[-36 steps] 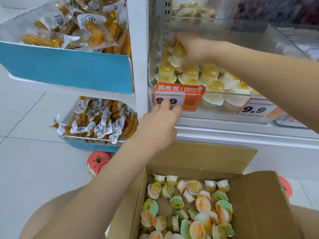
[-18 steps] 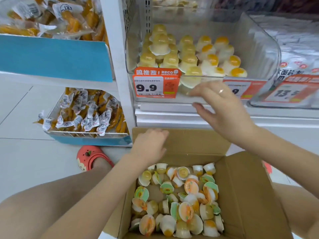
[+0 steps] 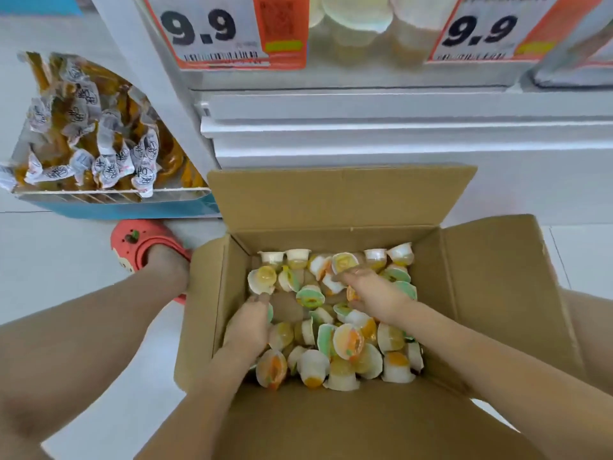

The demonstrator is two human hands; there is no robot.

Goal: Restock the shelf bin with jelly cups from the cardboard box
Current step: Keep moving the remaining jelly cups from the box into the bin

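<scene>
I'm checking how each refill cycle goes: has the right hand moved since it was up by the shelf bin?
Yes. The right hand has come down from the bin into the cardboard box, onto the jelly cups.

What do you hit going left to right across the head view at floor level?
Bin of wrapped snacks → red clog → left hand in the cardboard box → right hand among the jelly cups → box's right flap.

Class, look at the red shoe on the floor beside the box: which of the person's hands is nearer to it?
Left. The left hand is at the box's left side, nearer the red shoe; the right hand is farther right.
</scene>
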